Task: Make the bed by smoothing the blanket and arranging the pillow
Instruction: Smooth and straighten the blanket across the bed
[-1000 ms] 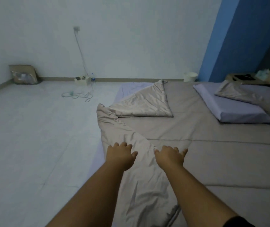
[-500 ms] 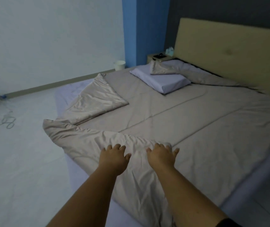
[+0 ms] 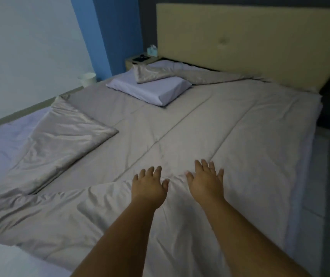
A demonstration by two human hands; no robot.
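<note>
A beige blanket (image 3: pixel 230 126) covers most of the bed. Its left corner (image 3: pixel 64 132) is folded back on itself, and a rumpled fold runs along the near edge. My left hand (image 3: pixel 150 186) lies flat on that fold with fingers spread. My right hand (image 3: pixel 206 180) lies flat beside it, fingers spread, a little farther in. A pale lilac pillow (image 3: pixel 156 90) rests near the head of the bed at the left, with a flap of blanket lying across its back half.
A tan padded headboard (image 3: pixel 250 41) stands behind the bed. A small bedside table (image 3: pixel 138 60) with a tissue box sits left of it, and a white bin (image 3: pixel 87 78) stands by the blue wall. Lilac sheet (image 3: pixel 6 140) shows at the left; floor runs along the right.
My view has swung right toward the headboard. Both hands have slid forward and rightward over the blanket, and their fingers have gone from curled to spread flat.
</note>
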